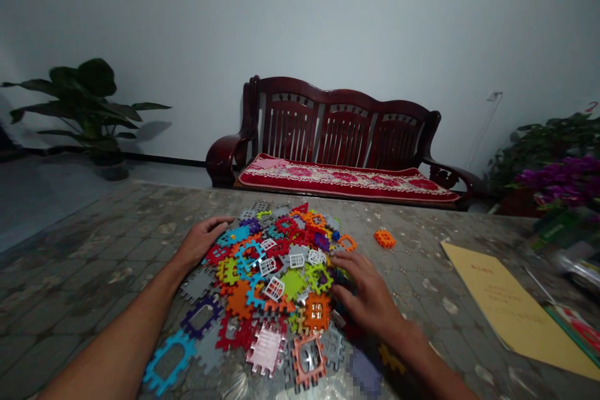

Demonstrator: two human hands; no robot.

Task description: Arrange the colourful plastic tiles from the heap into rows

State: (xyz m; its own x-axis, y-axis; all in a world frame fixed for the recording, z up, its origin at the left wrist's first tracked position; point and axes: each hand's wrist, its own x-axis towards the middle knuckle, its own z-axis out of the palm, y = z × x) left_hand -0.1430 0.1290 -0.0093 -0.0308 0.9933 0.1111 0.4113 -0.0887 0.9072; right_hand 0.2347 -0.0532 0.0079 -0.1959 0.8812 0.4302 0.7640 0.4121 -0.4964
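A heap of colourful plastic building tiles (293, 284) with notched edges lies on the table. My left hand (202, 242) rests at the heap's left edge, fingers stretched out, beside a blue tile (234, 235). At the right edge, my right hand (363, 290) has its fingers apart and holds nothing that I can see; its fingertips are close to a lime tile (319, 278). Small white window pieces (297, 260) lie on top of the heap. Nearer me are a pink tile (266, 349), a salmon frame tile (309, 359) and a light-blue frame tile (169, 362).
The table (117, 250) has a grey tile-patterned cover. A lone orange piece (385, 239) sits right of the heap. Further right lie a yellow paper envelope (510, 306) and purple flowers (565, 181). Behind stands a dark wooden bench (328, 131); a potted plant (94, 106) is at left.
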